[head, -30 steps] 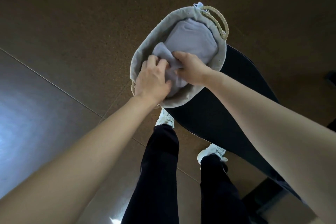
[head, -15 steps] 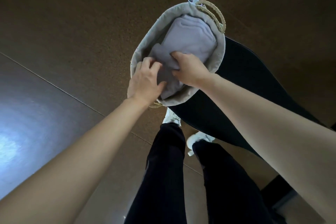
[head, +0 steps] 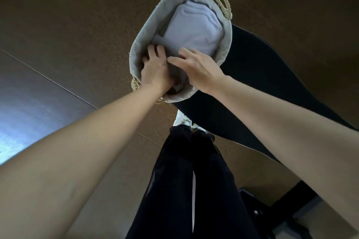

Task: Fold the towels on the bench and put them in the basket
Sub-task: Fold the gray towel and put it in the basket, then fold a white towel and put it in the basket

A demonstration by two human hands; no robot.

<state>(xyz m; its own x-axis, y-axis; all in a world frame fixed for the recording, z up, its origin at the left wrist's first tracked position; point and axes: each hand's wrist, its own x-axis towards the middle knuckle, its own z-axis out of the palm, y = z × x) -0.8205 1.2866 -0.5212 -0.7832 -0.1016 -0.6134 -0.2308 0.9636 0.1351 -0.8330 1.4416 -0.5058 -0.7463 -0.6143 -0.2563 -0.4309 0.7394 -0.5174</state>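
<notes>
The towel (head: 194,31) is now tucked deeper into the basket (head: 143,31), the right hand (head: 196,68) flattened on it, the left hand (head: 155,68) with its hold hidden; placement is judged nearly done.

Folded towels (head: 194,29) crowd the basket (head: 143,31) wall to wall; my left grip (head: 155,68) wedges into the near-left gap.

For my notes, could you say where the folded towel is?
Head view, upper centre: the folded towel lies inside the basket, beyond the left hand and right hand.

towels (head: 194,31) in basket (head: 147,31), bench (head: 262,68) to R (just beside)
</notes>
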